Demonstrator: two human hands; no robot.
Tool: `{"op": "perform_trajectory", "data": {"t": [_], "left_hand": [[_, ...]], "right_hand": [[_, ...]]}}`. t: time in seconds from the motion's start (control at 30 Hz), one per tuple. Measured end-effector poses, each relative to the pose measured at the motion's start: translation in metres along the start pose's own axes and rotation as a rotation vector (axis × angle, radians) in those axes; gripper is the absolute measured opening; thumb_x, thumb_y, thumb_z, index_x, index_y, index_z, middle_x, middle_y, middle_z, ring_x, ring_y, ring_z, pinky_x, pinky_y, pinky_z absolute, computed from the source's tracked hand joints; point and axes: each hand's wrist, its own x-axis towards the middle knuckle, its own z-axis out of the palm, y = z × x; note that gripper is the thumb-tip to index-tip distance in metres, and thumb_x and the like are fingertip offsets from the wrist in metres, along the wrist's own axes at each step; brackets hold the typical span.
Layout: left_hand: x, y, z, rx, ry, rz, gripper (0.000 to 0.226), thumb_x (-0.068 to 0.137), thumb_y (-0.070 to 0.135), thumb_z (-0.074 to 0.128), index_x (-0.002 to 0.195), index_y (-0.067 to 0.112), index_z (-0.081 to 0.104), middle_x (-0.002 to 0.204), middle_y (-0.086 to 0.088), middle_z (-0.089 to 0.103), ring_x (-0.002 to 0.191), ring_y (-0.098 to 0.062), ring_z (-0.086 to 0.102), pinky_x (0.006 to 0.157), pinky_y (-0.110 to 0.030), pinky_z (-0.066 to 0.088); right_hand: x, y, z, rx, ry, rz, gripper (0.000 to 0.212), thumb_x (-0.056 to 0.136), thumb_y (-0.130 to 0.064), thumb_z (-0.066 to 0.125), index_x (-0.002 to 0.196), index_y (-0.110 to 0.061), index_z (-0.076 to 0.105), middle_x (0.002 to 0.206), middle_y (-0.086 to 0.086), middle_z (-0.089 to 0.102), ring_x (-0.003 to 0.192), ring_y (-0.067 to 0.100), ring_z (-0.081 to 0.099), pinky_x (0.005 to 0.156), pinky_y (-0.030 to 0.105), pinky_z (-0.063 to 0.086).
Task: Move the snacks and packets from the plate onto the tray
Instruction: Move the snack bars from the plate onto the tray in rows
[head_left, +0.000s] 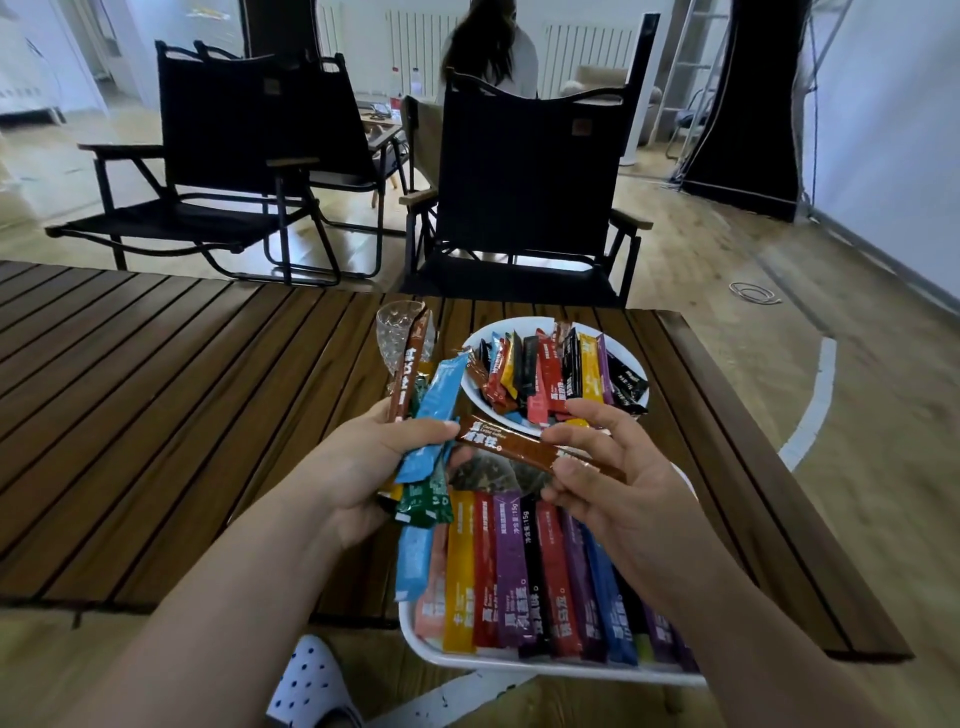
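- The left grip (374, 462) is in the air over the worktop (156, 415), just left of the tray. Its fingers are curled round a bundle of packets (434, 415): a brown stick, a light blue one and a green one fan out above and below the fist.
- A clear glass (395, 332) stands toward the far edge, behind the bundle's upper tips.
- A single brown packet (519, 447) lies crosswise in the air between the two hands, above the far end of the tray. Its left end is at the left thumb tip; whether they touch is unclear.
- The white tray (519, 667) sits at the near edge with its near rim hanging over. A row of packets (511, 566) lies in it side by side.
- The white plate (471, 387) sits toward the far right corner, just beyond the tray, heaped with mixed packets (550, 374).
- The right grip (623, 483) pinches the brown packet's right half between thumb and fingers, over the tray's far right part.
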Motion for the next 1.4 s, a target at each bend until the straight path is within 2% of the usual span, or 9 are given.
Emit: {"op": "perform_trajectory", "data": {"t": [0.17,0.37,0.5,0.67,0.73,0.9,1.03,1.2,1.4], "left_hand": [[0.002,0.004,0.0,-0.011,0.024,-0.025,0.062,0.074,0.013,0.079,0.129,0.014,0.052,0.103,-0.019,0.078,0.082,-0.031,0.078,0.06,-0.038,0.062],[0.004,0.003,0.003,0.069,0.053,0.021,0.044,0.088,0.008,0.072,0.127,0.014,0.051,0.08,-0.011,0.077,0.066,-0.024,0.076,0.054,-0.033,0.059],[0.001,0.003,0.001,0.03,0.102,0.044,0.046,0.086,0.009,0.074,0.126,0.018,0.053,0.077,-0.008,0.078,0.065,-0.023,0.077,0.052,-0.034,0.059],[0.001,0.01,-0.005,-0.157,0.176,0.04,0.05,0.086,0.004,0.073,0.132,0.01,0.056,0.072,-0.007,0.074,0.057,-0.014,0.072,0.048,-0.028,0.057],[0.001,0.014,-0.009,-0.208,0.204,0.049,0.053,0.086,0.004,0.072,0.136,0.006,0.054,0.072,-0.006,0.072,0.056,-0.013,0.07,0.048,-0.026,0.057],[-0.002,0.016,-0.017,-0.255,0.229,0.09,0.049,0.089,0.003,0.07,0.135,0.006,0.053,0.068,-0.005,0.072,0.055,-0.013,0.07,0.049,-0.026,0.058],[-0.001,0.014,-0.016,-0.251,0.203,0.087,0.05,0.086,0.005,0.072,0.133,0.008,0.056,0.074,-0.005,0.074,0.059,-0.014,0.071,0.051,-0.027,0.058],[0.0,0.014,-0.017,-0.222,0.184,0.083,0.055,0.082,0.006,0.074,0.134,0.008,0.055,0.076,-0.005,0.074,0.061,-0.014,0.072,0.052,-0.027,0.059],[-0.004,0.019,-0.019,-0.091,0.208,0.1,0.049,0.082,0.007,0.077,0.126,0.017,0.058,0.077,-0.005,0.077,0.062,-0.014,0.074,0.053,-0.027,0.058]], "right_hand": [[-0.001,0.005,0.01,-0.134,-0.124,0.055,0.055,0.079,-0.012,0.082,0.122,-0.036,0.059,0.123,-0.002,0.068,0.111,0.027,0.071,0.082,0.039,0.061],[-0.001,-0.002,0.015,-0.264,-0.022,0.255,0.056,0.068,-0.014,0.091,0.115,-0.027,0.063,0.104,-0.004,0.077,0.09,0.021,0.077,0.068,0.031,0.062],[0.005,-0.005,0.011,-0.052,0.194,0.278,0.044,0.066,-0.023,0.082,0.106,-0.008,0.071,0.072,0.004,0.072,0.057,0.008,0.061,0.051,0.021,0.051],[0.017,-0.011,0.012,0.405,0.248,0.085,0.031,0.086,-0.026,0.073,0.111,-0.011,0.065,0.088,0.001,0.066,0.061,0.004,0.052,0.044,0.015,0.041],[0.019,-0.008,0.013,0.301,0.213,0.1,0.024,0.092,-0.029,0.068,0.105,-0.008,0.068,0.079,-0.002,0.067,0.056,0.003,0.053,0.042,0.014,0.041],[0.027,0.028,0.037,-0.6,0.029,0.271,0.02,0.095,-0.027,0.068,0.084,-0.01,0.072,0.056,-0.006,0.059,0.043,0.003,0.05,0.044,0.014,0.043],[0.036,0.051,0.058,-0.642,0.014,0.3,0.01,0.092,-0.025,0.073,0.09,-0.015,0.071,0.062,-0.002,0.065,0.043,0.003,0.055,0.048,0.018,0.05],[0.036,0.054,0.069,-0.946,0.116,0.309,0.022,0.088,-0.034,0.077,0.1,-0.021,0.065,0.098,0.0,0.069,0.085,0.016,0.069,0.077,0.037,0.062],[0.028,0.043,0.068,-1.042,-0.115,0.501,0.021,0.093,-0.04,0.069,0.08,-0.023,0.067,0.081,-0.003,0.07,0.063,0.003,0.06,0.056,0.018,0.048]]}}
